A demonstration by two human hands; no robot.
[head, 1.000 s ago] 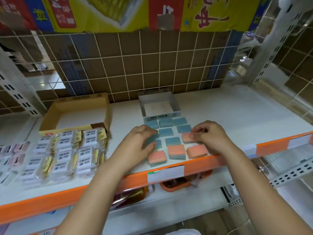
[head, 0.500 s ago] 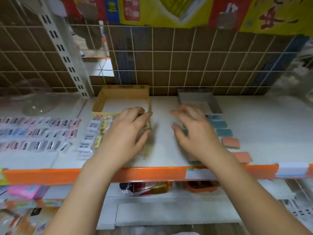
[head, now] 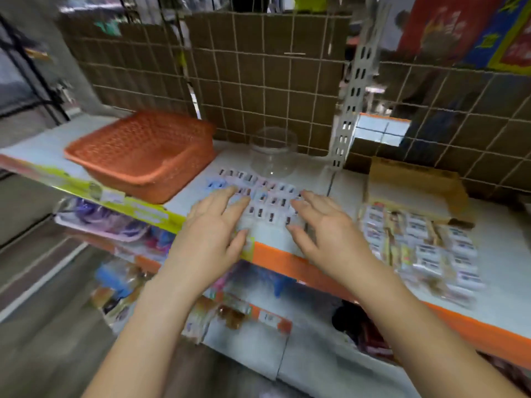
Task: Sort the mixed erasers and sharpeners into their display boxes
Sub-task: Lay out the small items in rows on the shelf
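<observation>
Several small pastel sharpeners lie in rows on the white shelf. My left hand hovers over their left side with fingers spread and straight. My right hand reaches over their right side, fingers also spread, holding nothing. A clear plastic jar stands just behind the sharpeners. To the right lie several wrapped white erasers, with a yellow cardboard display box behind them. The picture is blurred by motion.
An orange woven basket sits on the shelf to the left. A perforated metal upright rises behind the jar against the brown tiled wall. The orange shelf edge runs below my hands, with packaged goods on the lower shelf.
The view has swung left from the blue and pink erasers to the sharpeners. Both hands moved left with it and now spread over the sharpeners; the orange basket has come into view.
</observation>
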